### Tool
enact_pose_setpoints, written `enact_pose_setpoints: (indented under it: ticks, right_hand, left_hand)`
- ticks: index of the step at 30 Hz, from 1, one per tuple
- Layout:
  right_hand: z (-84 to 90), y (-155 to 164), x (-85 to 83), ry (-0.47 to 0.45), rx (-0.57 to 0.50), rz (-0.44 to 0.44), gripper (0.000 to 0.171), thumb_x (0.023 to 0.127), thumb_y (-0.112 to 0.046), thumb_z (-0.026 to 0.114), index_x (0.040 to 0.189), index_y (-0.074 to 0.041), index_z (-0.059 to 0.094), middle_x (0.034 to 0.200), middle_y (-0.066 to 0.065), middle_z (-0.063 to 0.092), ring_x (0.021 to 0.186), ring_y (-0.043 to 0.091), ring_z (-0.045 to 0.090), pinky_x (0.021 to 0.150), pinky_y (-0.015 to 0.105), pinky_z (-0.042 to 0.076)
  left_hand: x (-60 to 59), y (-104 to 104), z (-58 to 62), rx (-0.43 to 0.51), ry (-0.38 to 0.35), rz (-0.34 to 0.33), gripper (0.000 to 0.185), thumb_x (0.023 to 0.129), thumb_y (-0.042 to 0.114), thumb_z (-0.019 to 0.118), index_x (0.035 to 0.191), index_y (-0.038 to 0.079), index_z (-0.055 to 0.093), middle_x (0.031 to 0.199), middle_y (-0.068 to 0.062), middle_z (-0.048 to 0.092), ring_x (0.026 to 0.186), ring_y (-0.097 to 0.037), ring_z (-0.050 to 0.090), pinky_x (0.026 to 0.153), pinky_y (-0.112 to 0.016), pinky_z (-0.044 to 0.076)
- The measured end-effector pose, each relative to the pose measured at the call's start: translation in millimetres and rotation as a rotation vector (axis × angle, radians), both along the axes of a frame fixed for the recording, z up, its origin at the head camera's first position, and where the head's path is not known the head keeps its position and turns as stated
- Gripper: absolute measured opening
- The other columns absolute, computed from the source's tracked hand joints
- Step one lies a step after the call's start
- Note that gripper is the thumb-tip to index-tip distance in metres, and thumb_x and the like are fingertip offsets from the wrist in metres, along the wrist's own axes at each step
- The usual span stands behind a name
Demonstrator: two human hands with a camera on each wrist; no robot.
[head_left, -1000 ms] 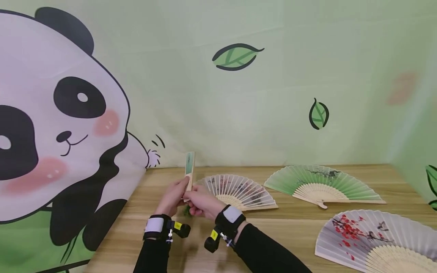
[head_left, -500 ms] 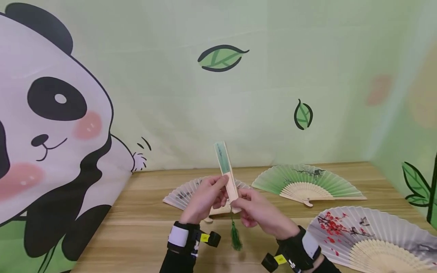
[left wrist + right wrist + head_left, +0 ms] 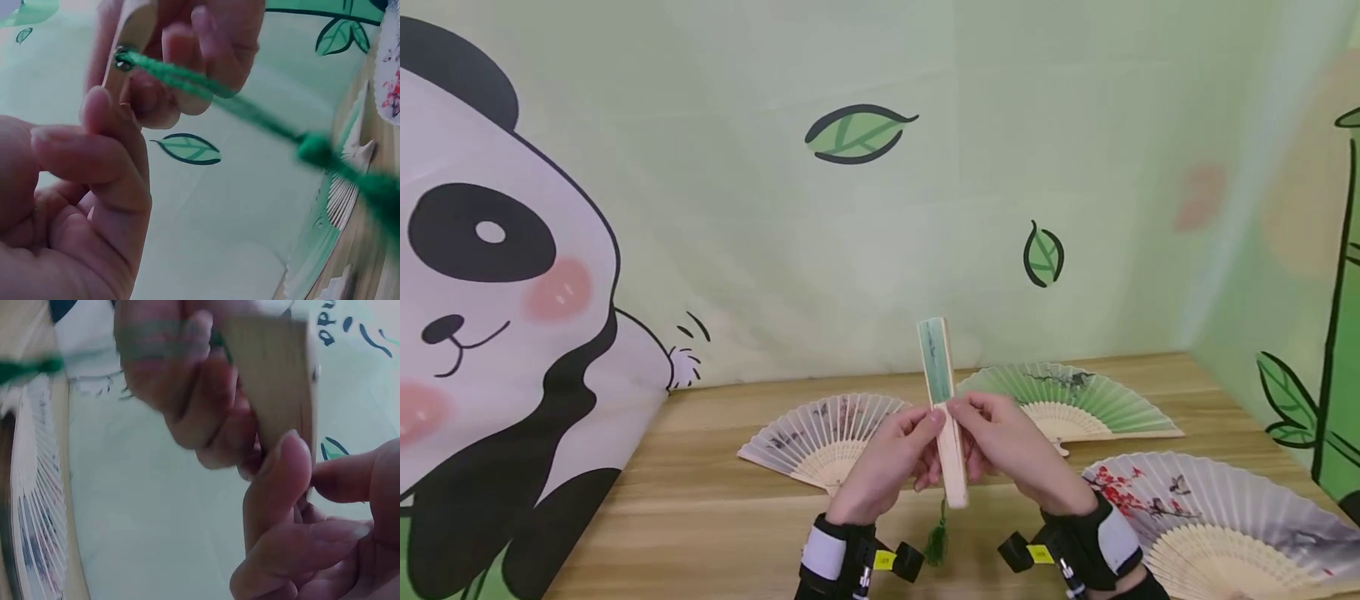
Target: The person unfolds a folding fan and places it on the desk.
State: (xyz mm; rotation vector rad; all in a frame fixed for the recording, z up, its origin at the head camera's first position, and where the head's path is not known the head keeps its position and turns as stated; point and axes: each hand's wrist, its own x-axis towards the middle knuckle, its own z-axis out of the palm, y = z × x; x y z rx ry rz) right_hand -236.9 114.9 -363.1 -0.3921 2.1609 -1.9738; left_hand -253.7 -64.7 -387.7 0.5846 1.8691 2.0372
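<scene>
A folded hand fan (image 3: 951,450) with pale wooden guards and a teal upper section stands nearly upright between both hands, above the table. My left hand (image 3: 887,462) pinches it from the left near its middle, thumb in front. From the right, my right hand (image 3: 1018,450) grips it at about the same height. A green tassel (image 3: 936,542) dangles below the fan; in the left wrist view its cord (image 3: 206,84) hangs from the rivet at the fan's base. In the right wrist view the wooden guard (image 3: 275,381) shows between the fingers of both hands.
On the wooden table (image 3: 700,517) lie three spread fans: a whitish flowered fan (image 3: 820,433) behind my left hand, a green fan (image 3: 1097,400) at the back right, and a grey-white fan with red blossoms (image 3: 1232,517) at the right. A printed backdrop (image 3: 737,208) rises behind.
The folded fan and both hands have moved right in view and come forward, with the tassel now hanging free. My right hand has shifted from the fan's base up to its middle. The view has turned right.
</scene>
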Motion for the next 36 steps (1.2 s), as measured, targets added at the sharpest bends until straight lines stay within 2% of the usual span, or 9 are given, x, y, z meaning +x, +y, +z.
enact_pose_setpoints:
  ticks: [4, 8, 14, 18, 24, 30, 36]
  right_hand:
    - [-0.8, 2.3, -0.6, -0.025, 0.000, -0.034, 0.033, 0.104, -0.029, 0.049, 0.104, 0.002, 0.061, 0.064, 0.007, 0.055, 0.048, 0.015, 0.051, 0.043, 0.024, 0.047]
    - [0.4, 0.9, -1.4, -0.019, -0.024, -0.102, 0.035, 0.102, -0.032, 0.052, 0.094, 0.002, 0.058, 0.065, 0.007, 0.053, 0.050, 0.016, 0.051, 0.045, 0.025, 0.048]
    - [0.1, -0.2, -4.5, -0.026, -0.130, -0.157, 0.035, 0.103, -0.028, 0.050, 0.084, 0.001, 0.049, 0.064, 0.007, 0.052, 0.047, 0.016, 0.050, 0.041, 0.021, 0.037]
    - [-0.9, -1.0, -6.0, -0.058, -0.256, -0.158, 0.029, 0.104, -0.024, 0.048, 0.087, -0.001, 0.046, 0.066, 0.004, 0.051, 0.045, 0.013, 0.050, 0.038, 0.018, 0.032]
    - [-0.1, 1.4, -6.8, -0.123, -0.447, -0.161, 0.021, 0.105, -0.019, 0.045, 0.095, -0.002, 0.041, 0.071, 0.003, 0.053, 0.048, 0.011, 0.052, 0.041, 0.016, 0.035]
    - [0.8, 2.5, -7.7, -0.122, -0.490, -0.148, 0.019, 0.106, -0.019, 0.043, 0.103, -0.001, 0.039, 0.075, 0.004, 0.054, 0.052, 0.011, 0.057, 0.044, 0.016, 0.038]
    - [-1.0, 0.9, -7.2, -0.124, -0.499, -0.171, 0.019, 0.106, -0.019, 0.042, 0.104, -0.001, 0.039, 0.076, 0.004, 0.054, 0.054, 0.012, 0.058, 0.046, 0.017, 0.040]
  left_hand:
    - [2.0, 1.4, -3.9, -0.009, -0.010, -0.008, 0.035, 0.103, 0.031, 0.049, 0.097, -0.001, 0.061, 0.062, -0.004, 0.056, 0.049, -0.011, 0.051, 0.042, -0.020, 0.039]
    - [0.2, -3.2, -1.6, 0.022, -0.026, 0.028, 0.035, 0.103, 0.032, 0.050, 0.105, -0.001, 0.061, 0.066, -0.006, 0.059, 0.051, -0.010, 0.055, 0.043, -0.019, 0.041]
    - [-3.3, -9.7, 0.9, 0.109, -0.055, 0.059, 0.035, 0.102, 0.035, 0.050, 0.109, 0.002, 0.060, 0.065, -0.005, 0.060, 0.054, -0.011, 0.057, 0.045, -0.019, 0.043]
    - [-4.6, -12.7, -0.9, 0.163, -0.055, 0.078, 0.036, 0.104, 0.034, 0.047, 0.111, 0.002, 0.059, 0.068, -0.006, 0.061, 0.056, -0.012, 0.059, 0.047, -0.019, 0.045]
    - [-7.3, -18.4, -1.3, 0.248, -0.060, 0.128, 0.036, 0.105, 0.032, 0.043, 0.113, 0.000, 0.058, 0.078, -0.008, 0.065, 0.063, -0.012, 0.064, 0.048, -0.017, 0.045]
    - [-8.5, -21.9, 0.4, 0.270, -0.056, 0.161, 0.035, 0.105, 0.031, 0.044, 0.107, -0.001, 0.058, 0.077, -0.008, 0.065, 0.064, -0.012, 0.065, 0.048, -0.017, 0.046]
    - [-7.2, -22.9, -0.8, 0.282, -0.070, 0.175, 0.034, 0.106, 0.031, 0.043, 0.106, 0.000, 0.058, 0.078, -0.009, 0.065, 0.064, -0.013, 0.066, 0.049, -0.018, 0.047]
